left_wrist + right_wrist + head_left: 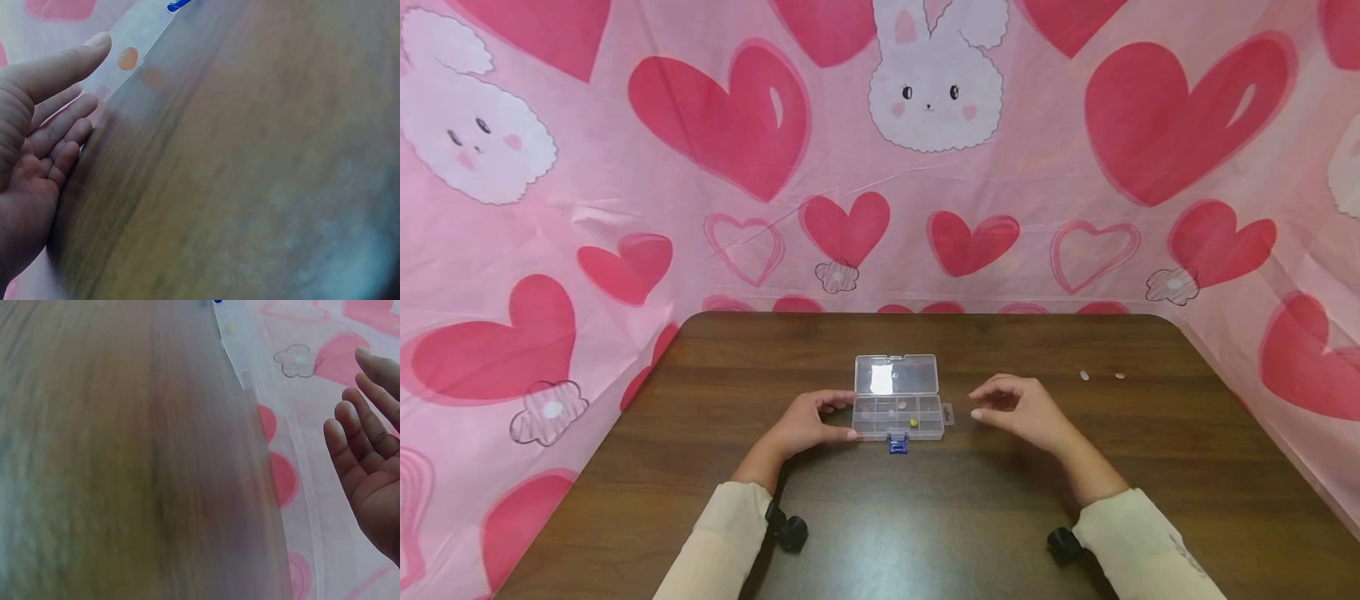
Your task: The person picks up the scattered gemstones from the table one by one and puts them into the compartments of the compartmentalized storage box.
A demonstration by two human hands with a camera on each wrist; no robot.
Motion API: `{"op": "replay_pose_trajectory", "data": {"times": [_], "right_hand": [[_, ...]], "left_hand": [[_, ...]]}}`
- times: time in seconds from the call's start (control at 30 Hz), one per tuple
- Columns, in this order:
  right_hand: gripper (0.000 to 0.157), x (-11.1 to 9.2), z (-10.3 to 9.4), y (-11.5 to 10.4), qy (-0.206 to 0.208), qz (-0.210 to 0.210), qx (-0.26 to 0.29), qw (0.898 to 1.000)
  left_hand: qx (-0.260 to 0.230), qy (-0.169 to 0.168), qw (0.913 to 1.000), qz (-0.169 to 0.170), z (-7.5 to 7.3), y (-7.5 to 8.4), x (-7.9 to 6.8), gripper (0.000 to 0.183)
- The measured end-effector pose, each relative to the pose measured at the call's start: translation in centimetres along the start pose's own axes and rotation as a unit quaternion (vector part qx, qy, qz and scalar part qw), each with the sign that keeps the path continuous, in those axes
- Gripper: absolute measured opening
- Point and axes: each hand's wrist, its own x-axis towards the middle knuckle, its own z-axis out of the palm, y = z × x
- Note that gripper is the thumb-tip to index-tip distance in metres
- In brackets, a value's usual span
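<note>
Apparently steadying it, the left hand (797, 425) holds the clear compartment box (930, 420) near the table's (895, 517) far edge, while the next move likely wants finesse from the right hand (1024, 410), fingertips parted, seemingly empty.

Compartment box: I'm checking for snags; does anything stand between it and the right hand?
Nothing separate is visible between them; only the hanging tab of the compartment box juts toward the right hand.
</note>
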Motion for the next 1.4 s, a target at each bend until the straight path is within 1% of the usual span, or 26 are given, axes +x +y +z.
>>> {"op": "replay_pose_trajectory", "data": {"times": [0.17, 0.3, 0.43, 0.53, 0.77, 0.97, 1.3, 1.37, 1.4], "right_hand": [[0.019, -0.1, -0.5, 2.3, 0.022, 0.012, -0.009, 1.0], [0.024, -0.4, -1.1, 2.9, 0.028, 0.018, -0.003, 0.999], [0.026, -0.7, -1.6, 3.0, 0.033, 0.027, 0.002, 0.999], [0.026, -0.8, -2.1, 3.1, 0.038, 0.035, 0.006, 0.999], [0.026, -1.2, -3.0, 3.3, 0.047, 0.038, 0.01, 0.998], [0.032, -1.6, -3.6, 3.6, 0.048, 0.041, 0.012, 0.998], [0.037, -2.0, -4.4, 4.2, 0.049, 0.045, -0.005, 0.998], [0.036, -2.1, -4.7, 4.2, 0.051, 0.042, -0.008, 0.998], [0.036, -2.2, -4.8, 3.8, 0.052, 0.04, -0.012, 0.998]], "left_hand": [[0.002, 0.003, 1.0, -0.001, 0.0, 0.0, -0.1, 0.064], [0.003, 0.002, 1.0, -0.005, -0.1, -0.1, -0.1, 0.064], [0.002, 0.002, 1.0, -0.01, -0.1, -0.1, -0.1, 0.064], [0.004, 0.003, 1.0, -0.006, -0.1, -0.1, -0.1, 0.064], [0.006, 0.003, 0.9999, -0.009, -0.1, 0.1, -0.1, 0.064], [0.005, 0.001, 0.9999, -0.011, -0.1, 0.0, -0.1, 0.064], [0.005, 0.001, 0.9999, -0.009, 0.0, -0.1, 0.0, 0.064], [0.005, 0.001, 0.9999, -0.01, 0.0, -0.1, 0.0, 0.064], [0.005, 0.001, 0.9999, -0.011, 0.0, -0.1, 0.0, 0.064]]}}
